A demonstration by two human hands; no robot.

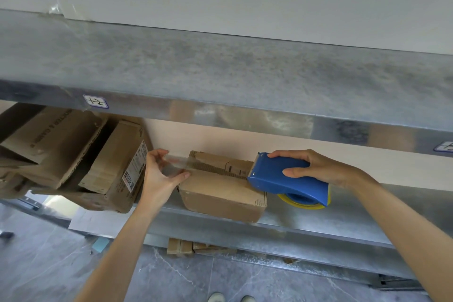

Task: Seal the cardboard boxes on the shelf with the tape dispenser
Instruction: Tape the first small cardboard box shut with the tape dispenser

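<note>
A small cardboard box (pixel 220 193) stands on the metal shelf (pixel 306 225). My right hand (pixel 316 167) grips the blue tape dispenser (pixel 284 176), whose front end rests on the box's top right. A yellow tape roll (pixel 302 202) shows under the dispenser. A strip of clear tape (pixel 176 163) runs from the dispenser leftward across the box's top seam. My left hand (pixel 159 174) pinches the free end of that strip just past the box's left edge.
Larger cardboard boxes (pixel 115 167) lean tilted at the left of the same shelf. An upper metal shelf (pixel 220 68) hangs close above. Flattened cardboard (pixel 196 247) lies on the grey floor below, beside my shoes.
</note>
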